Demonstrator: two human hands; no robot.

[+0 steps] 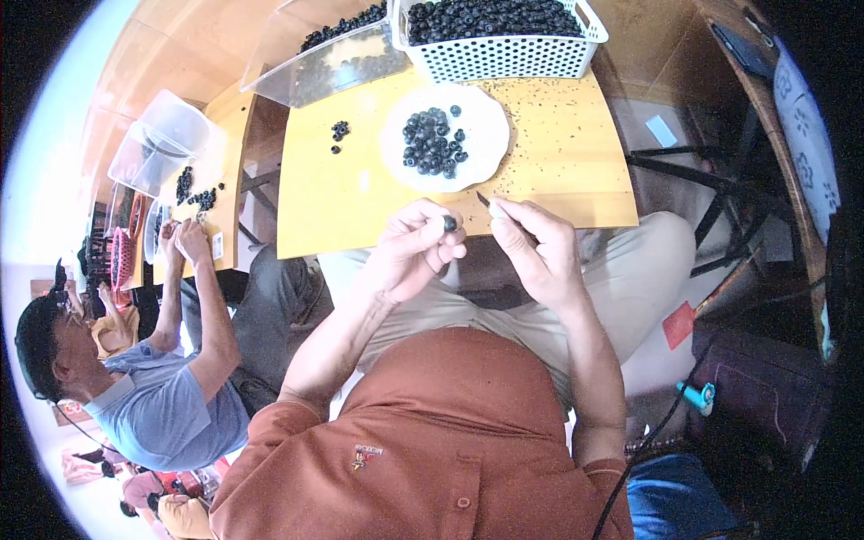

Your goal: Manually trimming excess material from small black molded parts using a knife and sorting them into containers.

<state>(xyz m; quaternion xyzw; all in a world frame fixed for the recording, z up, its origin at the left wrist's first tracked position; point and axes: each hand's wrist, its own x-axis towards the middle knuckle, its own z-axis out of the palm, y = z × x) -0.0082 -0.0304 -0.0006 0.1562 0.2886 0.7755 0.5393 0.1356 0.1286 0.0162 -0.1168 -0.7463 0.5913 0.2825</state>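
Observation:
Between thumb and fingers, my left hand (407, 252) pinches one small dark round bead-like piece (450, 223), just past the near edge of the yellow table. My right hand (543, 255) is closed on a thin, dark, pointed tool (483, 200), its tip toward the left hand but apart from the piece. I cannot tell its exact kind. Beyond my hands lies a white scalloped plate (489, 135). A pile of similar dark round pieces (430, 142) sits on it.
Along the table's (328, 211) far edge stand a white perforated basket (499, 63) and a clear bin (279, 76), both holding many dark pieces. Several pieces (339, 131) lie left of the plate; dark crumbs (549, 135) dot the right side. A co-worker (171, 396) sits at left.

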